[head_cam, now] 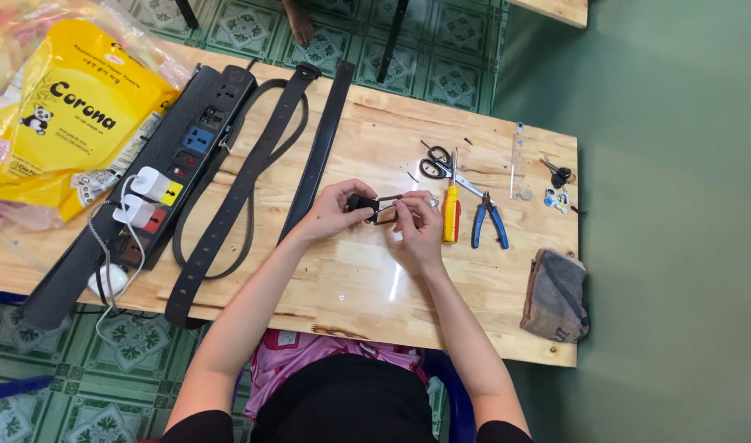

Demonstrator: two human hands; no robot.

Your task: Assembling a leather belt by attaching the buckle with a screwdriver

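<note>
My left hand (334,209) pinches the black end of a small belt buckle (377,207) just above the wooden table (367,279). From the other side my right hand (418,223) grips the buckle's metal frame, so both hands meet on it at the table's middle. A black belt strap (320,148) runs diagonally from my left hand toward the far edge. A second black belt with punched holes (236,197) loops to the left of it.
A yellow-handled screwdriver (451,213), blue-handled pliers (489,221) and scissors (435,162) lie right of my hands. A black power strip (174,164) with white plugs sits at left beside a yellow bag (72,115). A folded grey cloth (556,295) and keys (558,174) are at right.
</note>
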